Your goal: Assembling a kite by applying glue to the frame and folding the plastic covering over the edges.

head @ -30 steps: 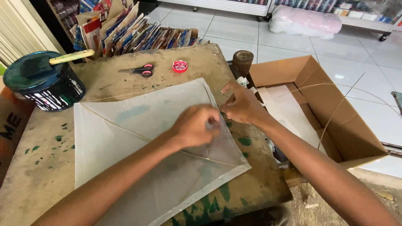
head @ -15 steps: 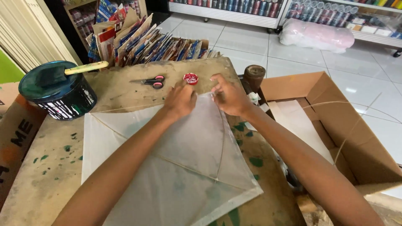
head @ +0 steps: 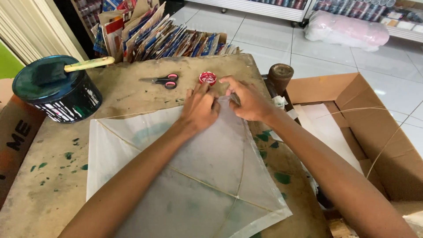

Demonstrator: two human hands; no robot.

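Pressing down at the far corner of the thin white kite (head: 189, 176), the left hand (head: 200, 108) is laid flat with its fingers together on the paper. The right hand (head: 249, 99) is set just beside it on the right, its fingertips pinched shut on the paper's corner edge. The kite is spread on the stained worktable (head: 48, 185), its long spar running from that far corner toward the near edge, so both hands are equally close. Just beyond the fingertips a small red round tin (head: 207, 78) is seen, with scissors (head: 161, 80) to its left and a dark paint pot (head: 55, 94) at far left.
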